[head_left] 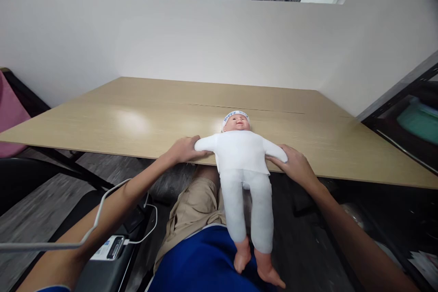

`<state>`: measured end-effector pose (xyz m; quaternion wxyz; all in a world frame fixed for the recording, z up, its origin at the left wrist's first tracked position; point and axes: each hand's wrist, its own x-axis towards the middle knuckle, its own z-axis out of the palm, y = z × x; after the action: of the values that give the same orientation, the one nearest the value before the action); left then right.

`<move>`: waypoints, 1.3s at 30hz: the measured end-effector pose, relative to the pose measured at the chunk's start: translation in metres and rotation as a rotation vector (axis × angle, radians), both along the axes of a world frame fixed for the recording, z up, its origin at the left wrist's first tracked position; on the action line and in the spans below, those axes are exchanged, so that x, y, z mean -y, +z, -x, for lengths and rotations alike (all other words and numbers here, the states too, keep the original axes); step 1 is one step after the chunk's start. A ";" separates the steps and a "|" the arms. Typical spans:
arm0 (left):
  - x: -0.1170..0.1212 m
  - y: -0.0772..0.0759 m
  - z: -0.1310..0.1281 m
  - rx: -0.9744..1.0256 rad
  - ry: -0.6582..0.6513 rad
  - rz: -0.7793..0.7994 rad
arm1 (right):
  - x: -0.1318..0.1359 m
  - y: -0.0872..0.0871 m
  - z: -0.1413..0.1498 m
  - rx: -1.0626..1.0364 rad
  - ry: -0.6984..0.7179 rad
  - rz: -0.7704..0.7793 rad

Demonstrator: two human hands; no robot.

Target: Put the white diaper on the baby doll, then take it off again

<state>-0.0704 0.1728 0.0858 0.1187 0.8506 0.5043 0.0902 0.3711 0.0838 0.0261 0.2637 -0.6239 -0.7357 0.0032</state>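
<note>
A baby doll (241,155) in a white long-sleeved top and white trousers lies face up at the table's front edge. Its head, wearing a white headband (236,114) with blue lettering, rests over the tabletop, while its legs and bare feet hang down over my lap. My left hand (187,149) is closed around the end of the doll's sleeve on the left. On the other side, my right hand (290,160) grips the opposite sleeve end. Both doll arms are spread outward, and the sleeve ends hide the doll's hands.
The wooden table (153,100) stretches back to a white partition wall (205,41). A white cable (99,214) passes over my left forearm. Beside me on the left, a white device (108,248) sits on a black seat. A dark rack (410,109) stands at the right.
</note>
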 end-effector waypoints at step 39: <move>-0.299 -0.035 -0.018 0.166 0.080 -0.369 | -0.309 -0.012 -0.034 0.008 -0.042 -0.155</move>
<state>-0.0524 0.4715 0.0504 -0.0019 0.8269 0.5011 0.2554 0.4050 0.3930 0.0140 0.3085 -0.6170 -0.7214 -0.0617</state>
